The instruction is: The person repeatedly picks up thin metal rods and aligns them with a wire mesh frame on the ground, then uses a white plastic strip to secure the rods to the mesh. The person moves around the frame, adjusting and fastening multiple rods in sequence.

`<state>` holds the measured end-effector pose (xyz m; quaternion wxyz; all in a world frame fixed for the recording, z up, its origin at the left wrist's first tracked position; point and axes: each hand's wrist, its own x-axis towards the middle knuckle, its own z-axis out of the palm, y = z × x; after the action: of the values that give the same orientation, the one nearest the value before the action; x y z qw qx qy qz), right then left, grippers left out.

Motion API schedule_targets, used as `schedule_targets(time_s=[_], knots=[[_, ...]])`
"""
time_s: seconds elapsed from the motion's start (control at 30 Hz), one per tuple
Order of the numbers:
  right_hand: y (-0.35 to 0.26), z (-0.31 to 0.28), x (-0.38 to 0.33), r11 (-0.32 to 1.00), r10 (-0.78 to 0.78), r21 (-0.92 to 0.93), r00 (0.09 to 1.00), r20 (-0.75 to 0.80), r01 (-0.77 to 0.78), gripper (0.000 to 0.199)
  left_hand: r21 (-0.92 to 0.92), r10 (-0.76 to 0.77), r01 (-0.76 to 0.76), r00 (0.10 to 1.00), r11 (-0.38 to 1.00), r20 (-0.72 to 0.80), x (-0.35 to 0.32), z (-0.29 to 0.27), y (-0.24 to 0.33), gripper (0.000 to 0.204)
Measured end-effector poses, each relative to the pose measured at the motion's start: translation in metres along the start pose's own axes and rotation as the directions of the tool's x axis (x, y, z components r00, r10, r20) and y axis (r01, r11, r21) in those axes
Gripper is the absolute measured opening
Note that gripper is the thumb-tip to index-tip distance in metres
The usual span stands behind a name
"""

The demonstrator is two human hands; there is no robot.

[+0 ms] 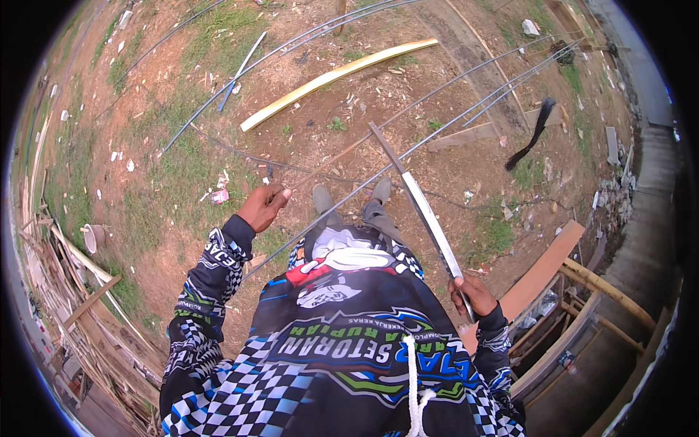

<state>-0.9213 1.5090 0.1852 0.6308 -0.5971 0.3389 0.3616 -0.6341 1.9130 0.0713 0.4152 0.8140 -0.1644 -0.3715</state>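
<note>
My left hand (263,207) is closed in a pinch around the near end of a thin brown rod (331,159). The rod runs away to the upper right. In my right hand (475,294), closed around its near end, is a long narrow bar (428,211) with a pale shiny length and a darker far part. The bar's far tip crosses the brown rod; whether they touch I cannot tell. Below this crossing, a long grey rod (352,193) passes diagonally in front of my shoes (381,191).
A yellowish wooden plank (338,80) and more grey rods (240,81) lie ahead. A black bundle of strands (535,135) is at right. Boards and poles (95,291) are piled left; a brown board (542,269) rests on a timber frame (610,323) at right.
</note>
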Motion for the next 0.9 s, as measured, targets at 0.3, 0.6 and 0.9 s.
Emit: schedule_targets(time_s=[0.3,0.6,0.9], knots=[[-0.017,0.019,-0.012,0.989,-0.034,0.146,0.998,0.054,0.026,0.034,-0.023,-0.033,0.032,0.999,0.999,-0.033,0.005,-0.006,-0.001,0.046],[-0.026,0.046,-0.011,0.996,-0.032,0.079,0.999,-0.038,0.035,0.033,0.09,-0.02,0.05,0.952,0.995,-0.305,0.003,0.02,-0.01,0.04],[-0.017,0.05,-0.002,0.989,-0.039,0.139,0.999,-0.018,0.041,0.033,0.113,-0.033,0.08,0.929,0.99,-0.368,0.0,0.028,0.0,0.039]])
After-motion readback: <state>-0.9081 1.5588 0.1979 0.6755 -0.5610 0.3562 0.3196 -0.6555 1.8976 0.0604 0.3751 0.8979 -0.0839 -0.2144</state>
